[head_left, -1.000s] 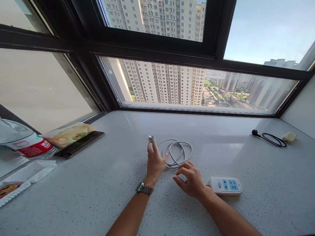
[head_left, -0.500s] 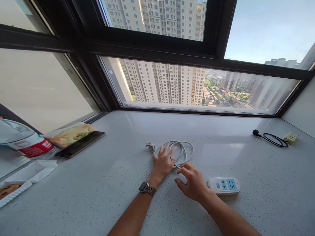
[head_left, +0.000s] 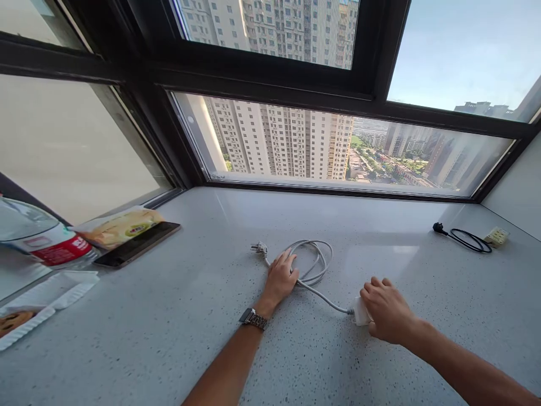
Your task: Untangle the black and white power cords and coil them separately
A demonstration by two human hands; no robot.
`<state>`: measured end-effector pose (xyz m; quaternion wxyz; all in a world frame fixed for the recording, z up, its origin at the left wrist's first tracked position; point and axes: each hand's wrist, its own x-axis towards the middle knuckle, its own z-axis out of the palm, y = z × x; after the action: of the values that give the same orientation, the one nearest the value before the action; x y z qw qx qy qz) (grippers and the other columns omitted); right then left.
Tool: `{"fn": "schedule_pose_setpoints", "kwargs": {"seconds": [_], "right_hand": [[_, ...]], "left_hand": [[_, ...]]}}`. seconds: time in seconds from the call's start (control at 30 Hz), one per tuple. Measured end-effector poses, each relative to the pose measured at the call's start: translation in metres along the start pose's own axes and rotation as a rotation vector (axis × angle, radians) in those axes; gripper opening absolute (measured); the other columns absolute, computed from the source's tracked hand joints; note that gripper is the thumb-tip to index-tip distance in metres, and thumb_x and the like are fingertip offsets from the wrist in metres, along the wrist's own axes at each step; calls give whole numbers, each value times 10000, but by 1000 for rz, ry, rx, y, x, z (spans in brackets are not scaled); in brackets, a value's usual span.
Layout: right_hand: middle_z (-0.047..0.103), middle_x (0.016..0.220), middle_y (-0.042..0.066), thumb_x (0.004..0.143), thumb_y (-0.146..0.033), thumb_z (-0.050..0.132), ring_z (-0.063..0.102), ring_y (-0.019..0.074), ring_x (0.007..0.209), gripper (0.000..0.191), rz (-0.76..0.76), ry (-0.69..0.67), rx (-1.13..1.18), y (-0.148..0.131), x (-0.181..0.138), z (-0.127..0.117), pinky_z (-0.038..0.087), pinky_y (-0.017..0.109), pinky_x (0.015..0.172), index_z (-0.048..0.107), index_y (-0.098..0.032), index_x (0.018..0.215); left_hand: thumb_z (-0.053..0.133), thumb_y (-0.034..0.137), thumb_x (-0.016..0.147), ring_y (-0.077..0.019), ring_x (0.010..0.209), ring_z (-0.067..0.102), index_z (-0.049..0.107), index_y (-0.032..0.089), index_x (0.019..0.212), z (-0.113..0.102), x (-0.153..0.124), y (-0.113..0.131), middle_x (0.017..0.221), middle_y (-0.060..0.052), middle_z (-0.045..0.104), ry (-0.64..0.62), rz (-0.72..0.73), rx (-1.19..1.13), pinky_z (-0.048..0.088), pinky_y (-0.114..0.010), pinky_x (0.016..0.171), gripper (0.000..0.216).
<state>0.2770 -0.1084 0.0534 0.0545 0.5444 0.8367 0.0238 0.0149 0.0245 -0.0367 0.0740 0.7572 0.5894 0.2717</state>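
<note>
A looped white power cord (head_left: 326, 265) lies in the middle of the speckled counter. My left hand (head_left: 281, 276), with a watch on its wrist, is closed on the near left side of the loops. Just beyond it, the cord's plug (head_left: 259, 248) rests with its prongs pointing left. From the loops the cord runs right to a white power strip (head_left: 360, 312). My right hand (head_left: 386, 310) grips the strip from above, covering most of it, its sockets included. Only the strip's cord end shows.
On the left stand a bottle with a red label (head_left: 63, 251), a yellow packet (head_left: 122, 228), a dark phone (head_left: 137, 245) and a white tray (head_left: 63, 293) with a cookie. A black cord (head_left: 469, 239) with a cream socket block (head_left: 497, 237) lies far right. Windows (head_left: 270, 141) border the back.
My right hand has moved right from the cord and taken hold of the power strip. My left hand's spread fingers have drawn together on the cord. The plug has barely moved.
</note>
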Motion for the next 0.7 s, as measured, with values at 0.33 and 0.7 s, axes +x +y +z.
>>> {"fn": "schedule_pose_setpoints", "kwargs": {"seconds": [0.33, 0.7], "right_hand": [[473, 1421, -2, 852, -44, 581, 395, 242, 1268, 459, -625, 322, -93, 17, 87, -25, 312, 404, 1025, 582, -320, 1219], [599, 1222, 111, 926, -189, 502, 540, 262, 1077, 295, -48, 616, 399, -5, 86, 27, 466, 392, 842, 627, -230, 1190]], "left_hand": [[414, 258, 847, -261, 1341, 397, 427, 145, 1394, -12, -3, 1, 1439, -135, 453, -167, 107, -329, 330, -434, 1114, 558], [431, 464, 906, -314, 1360, 346, 558, 259, 1292, -19, -9, 26, 1422, -80, 487, -46, 187, -116, 188, -560, 1125, 455]]}}
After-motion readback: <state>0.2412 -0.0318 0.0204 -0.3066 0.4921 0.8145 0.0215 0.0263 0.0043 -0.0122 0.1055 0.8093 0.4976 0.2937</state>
